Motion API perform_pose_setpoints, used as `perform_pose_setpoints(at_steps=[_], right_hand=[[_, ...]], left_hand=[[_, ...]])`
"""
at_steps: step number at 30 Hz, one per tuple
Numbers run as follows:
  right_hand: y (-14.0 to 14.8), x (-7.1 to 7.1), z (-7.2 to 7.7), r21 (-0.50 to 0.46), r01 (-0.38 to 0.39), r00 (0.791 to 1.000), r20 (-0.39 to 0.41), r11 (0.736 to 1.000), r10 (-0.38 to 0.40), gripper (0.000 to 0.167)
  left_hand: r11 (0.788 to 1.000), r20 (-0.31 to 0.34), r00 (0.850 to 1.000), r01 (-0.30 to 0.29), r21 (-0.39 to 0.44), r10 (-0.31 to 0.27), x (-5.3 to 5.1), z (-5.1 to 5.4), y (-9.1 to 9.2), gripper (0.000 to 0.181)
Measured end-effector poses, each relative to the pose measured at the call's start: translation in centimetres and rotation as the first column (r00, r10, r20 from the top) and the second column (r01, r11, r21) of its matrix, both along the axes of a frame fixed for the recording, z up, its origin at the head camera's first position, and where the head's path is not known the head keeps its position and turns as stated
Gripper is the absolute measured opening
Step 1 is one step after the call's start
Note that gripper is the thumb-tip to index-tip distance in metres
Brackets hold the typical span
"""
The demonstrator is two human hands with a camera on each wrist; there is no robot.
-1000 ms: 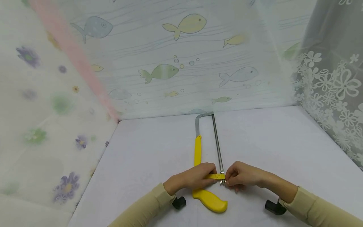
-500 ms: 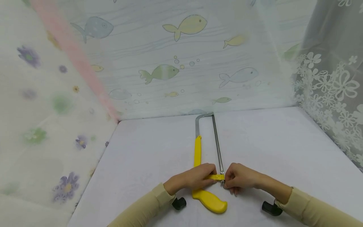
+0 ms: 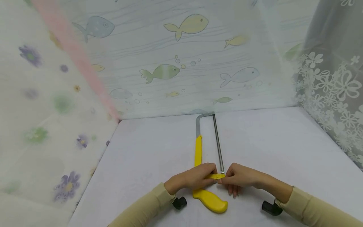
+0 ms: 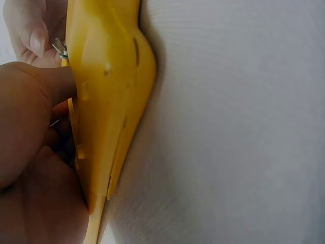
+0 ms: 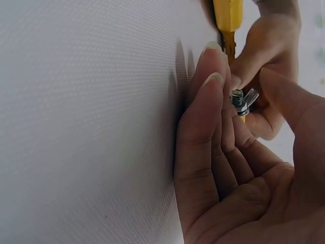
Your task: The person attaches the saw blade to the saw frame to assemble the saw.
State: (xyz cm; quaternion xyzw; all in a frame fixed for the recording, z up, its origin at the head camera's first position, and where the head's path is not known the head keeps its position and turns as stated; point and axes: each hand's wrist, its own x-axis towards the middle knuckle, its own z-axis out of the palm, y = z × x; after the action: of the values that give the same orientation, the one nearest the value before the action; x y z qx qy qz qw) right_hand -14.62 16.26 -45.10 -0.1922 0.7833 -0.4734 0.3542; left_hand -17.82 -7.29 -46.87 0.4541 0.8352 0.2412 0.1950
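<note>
A hacksaw with a yellow handle [image 3: 211, 201] and a grey metal front bow lies on the white surface, its blade [image 3: 217, 142] on the right side. My left hand [image 3: 195, 177] grips the yellow frame near the blade's near end. At that end sits a metal wing nut [image 5: 248, 100] on a threaded bolt. My right hand [image 3: 244, 175] has its thumb and index finger at the wing nut, while its other fingers extend down by the cloth. From the head, the nut is hidden behind the right fingers; in the left wrist view the wing nut [image 4: 60, 48] shows beside the yellow handle.
White cloth [image 3: 150, 151] covers the table. A fish-patterned curtain [image 3: 136, 47] hangs along the far edge, a flowered one [image 3: 42, 126] on the left, and sheer lace [image 3: 334, 82] on the right. Black wrist mounts [image 3: 271, 208] sit under both forearms.
My right hand has shifted slightly left, its thumb moving across the wing nut and covering it. The left hand and hacksaw have stayed in place.
</note>
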Motion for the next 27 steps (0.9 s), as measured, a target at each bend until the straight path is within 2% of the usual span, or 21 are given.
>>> perform_pose_setpoints(at_steps=[4,12,22,27], right_hand=[[-0.1,0.0,0.2,0.016,0.017,1.0,0.008,1.0,-0.017,0.039],[0.2,0.0,0.6,0.033,0.027,0.999,-0.036,0.999,-0.026,0.032],[1.3,-0.6,0.6,-0.08,-0.087,0.996,0.025,0.993,0.089,0.021],[1.7,-1.0,0.2,-0.105,-0.106,0.993,0.033,0.989,0.11,0.018]], left_hand=[[1.0,-0.007,1.0,-0.001,0.001,0.001,0.0,0.0,0.1,0.009],[1.0,0.004,1.0,-0.008,-0.013,0.008,0.1,0.0,0.0,0.01],[1.0,-0.003,1.0,-0.018,-0.011,0.018,0.2,0.1,0.0,0.01],[1.0,-0.003,1.0,-0.016,-0.015,0.016,0.2,0.1,0.0,0.01]])
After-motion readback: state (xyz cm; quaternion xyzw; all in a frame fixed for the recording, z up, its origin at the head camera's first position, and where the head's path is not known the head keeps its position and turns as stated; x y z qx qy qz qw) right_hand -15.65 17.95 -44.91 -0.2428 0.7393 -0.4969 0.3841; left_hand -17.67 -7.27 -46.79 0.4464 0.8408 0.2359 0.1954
